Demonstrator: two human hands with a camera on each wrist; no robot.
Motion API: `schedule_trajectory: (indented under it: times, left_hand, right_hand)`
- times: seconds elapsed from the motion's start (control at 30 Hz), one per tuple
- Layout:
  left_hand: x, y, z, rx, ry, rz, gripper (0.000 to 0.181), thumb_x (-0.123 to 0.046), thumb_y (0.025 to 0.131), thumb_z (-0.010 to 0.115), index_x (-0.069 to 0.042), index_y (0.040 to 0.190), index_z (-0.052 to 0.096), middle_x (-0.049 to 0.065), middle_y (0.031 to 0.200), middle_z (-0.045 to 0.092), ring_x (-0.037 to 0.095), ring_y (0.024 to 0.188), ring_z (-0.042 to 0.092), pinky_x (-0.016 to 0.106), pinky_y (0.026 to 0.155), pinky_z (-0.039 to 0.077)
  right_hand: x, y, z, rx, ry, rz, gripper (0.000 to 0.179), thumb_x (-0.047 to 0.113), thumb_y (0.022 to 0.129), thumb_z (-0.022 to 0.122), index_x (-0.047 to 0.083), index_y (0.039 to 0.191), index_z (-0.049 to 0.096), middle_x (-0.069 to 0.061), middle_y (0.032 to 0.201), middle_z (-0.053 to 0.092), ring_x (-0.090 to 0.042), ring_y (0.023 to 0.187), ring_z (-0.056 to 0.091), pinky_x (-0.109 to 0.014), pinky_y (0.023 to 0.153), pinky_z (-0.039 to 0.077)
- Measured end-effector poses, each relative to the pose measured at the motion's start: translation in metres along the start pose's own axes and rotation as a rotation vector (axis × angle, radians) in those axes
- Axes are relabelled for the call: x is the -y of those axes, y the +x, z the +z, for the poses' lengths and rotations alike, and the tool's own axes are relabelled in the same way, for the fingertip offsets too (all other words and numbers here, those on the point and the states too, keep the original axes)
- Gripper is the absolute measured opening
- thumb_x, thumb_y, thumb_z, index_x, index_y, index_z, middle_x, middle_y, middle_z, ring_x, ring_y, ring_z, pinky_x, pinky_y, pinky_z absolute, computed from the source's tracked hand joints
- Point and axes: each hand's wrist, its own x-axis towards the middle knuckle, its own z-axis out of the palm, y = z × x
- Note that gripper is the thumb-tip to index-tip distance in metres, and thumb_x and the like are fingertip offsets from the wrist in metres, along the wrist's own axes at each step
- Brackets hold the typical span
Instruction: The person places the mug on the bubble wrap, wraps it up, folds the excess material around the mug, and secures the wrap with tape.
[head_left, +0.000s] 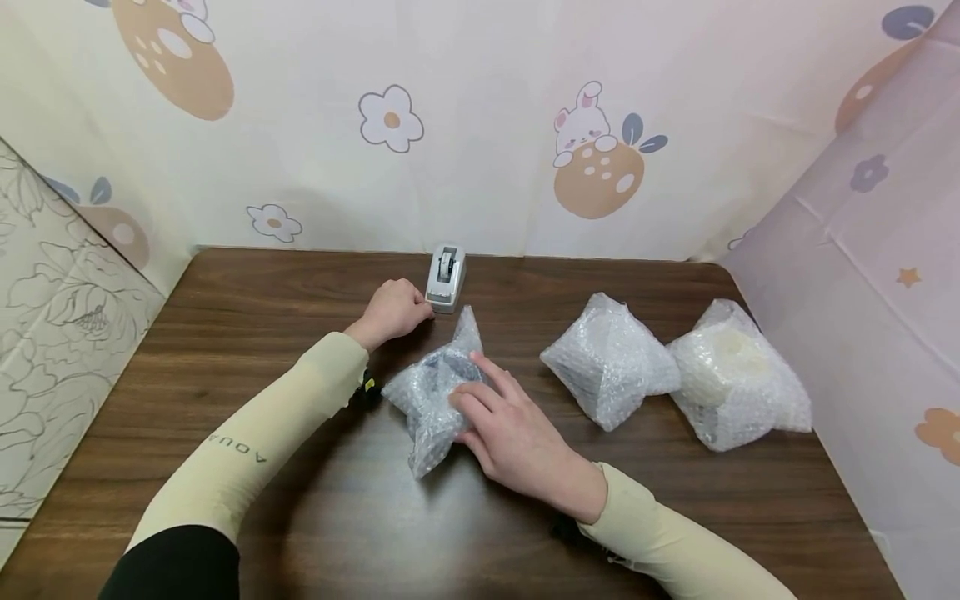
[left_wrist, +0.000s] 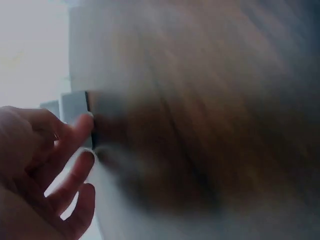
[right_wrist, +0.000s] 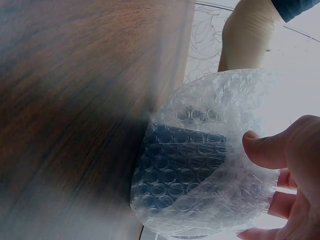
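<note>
A bubble-wrapped package (head_left: 435,392) with something dark inside sits mid-table, its wrap ends sticking out in points. My right hand (head_left: 517,429) holds its right side, with the thumb and bent fingers on the wrap. In the right wrist view, the dark shape shows through the clear bubble wrap (right_wrist: 185,165), beside the right hand (right_wrist: 300,170). My left hand (head_left: 393,312) is at the front left corner of a grey tape dispenser (head_left: 446,279). The left wrist view has the bent fingers of the left hand (left_wrist: 50,160) against the dispenser (left_wrist: 75,107); whether they pinch tape is hidden.
Two more bubble-wrapped packages, one plain (head_left: 611,362) and one with a pale round thing inside (head_left: 738,375), lie to the right, touching each other. The brown wooden table (head_left: 247,308) meets a patterned curtain (head_left: 487,167) at the back.
</note>
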Motion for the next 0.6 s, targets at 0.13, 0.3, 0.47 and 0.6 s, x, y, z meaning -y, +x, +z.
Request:
schedule_trajectory:
  times: [0.13, 0.3, 0.47, 0.6]
  left_hand:
    - [0.007, -0.001, -0.002, 0.017, -0.091, -0.002, 0.028, -0.023, 0.094, 0.058, -0.016, 0.081, 0.082, 0.001, 0.071, 0.070, 0.018, 0.067, 0.047, 0.029, 0.059, 0.036]
    - [0.011, -0.013, -0.010, 0.055, -0.278, 0.017, 0.034, -0.032, 0.100, 0.057, -0.011, 0.088, 0.081, 0.002, 0.093, 0.076, 0.017, 0.079, 0.054, 0.031, 0.068, 0.041]
    - [0.000, -0.034, -0.016, 0.060, -0.415, 0.138, 0.045, -0.041, 0.098, 0.062, -0.002, 0.075, 0.062, 0.000, 0.090, 0.074, 0.016, 0.081, 0.061, 0.032, 0.066, 0.042]
    - [-0.009, -0.055, -0.022, 0.063, -0.500, 0.288, 0.038, -0.033, 0.091, 0.074, -0.007, 0.080, 0.050, 0.000, 0.106, 0.073, 0.019, 0.098, 0.065, 0.038, 0.076, 0.048]
  right_hand:
    - [-0.001, 0.000, 0.000, 0.001, 0.001, 0.004, 0.036, 0.015, 0.082, 0.079, 0.005, 0.112, 0.062, -0.006, 0.112, 0.063, -0.034, 0.129, 0.049, -0.046, 0.119, 0.020]
    - [0.000, 0.001, 0.001, -0.001, -0.007, -0.005, 0.036, 0.018, 0.083, 0.079, 0.006, 0.112, 0.062, -0.006, 0.113, 0.063, -0.035, 0.130, 0.048, -0.046, 0.118, 0.021]
    - [0.000, 0.000, 0.001, 0.000, -0.009, 0.002, 0.037, 0.020, 0.084, 0.078, 0.006, 0.114, 0.062, -0.006, 0.115, 0.063, -0.036, 0.133, 0.045, -0.046, 0.118, 0.021]
    - [-0.001, -0.001, 0.000, 0.003, -0.007, 0.004, 0.038, 0.021, 0.084, 0.078, 0.006, 0.115, 0.062, -0.006, 0.115, 0.063, -0.036, 0.134, 0.044, -0.046, 0.118, 0.021]
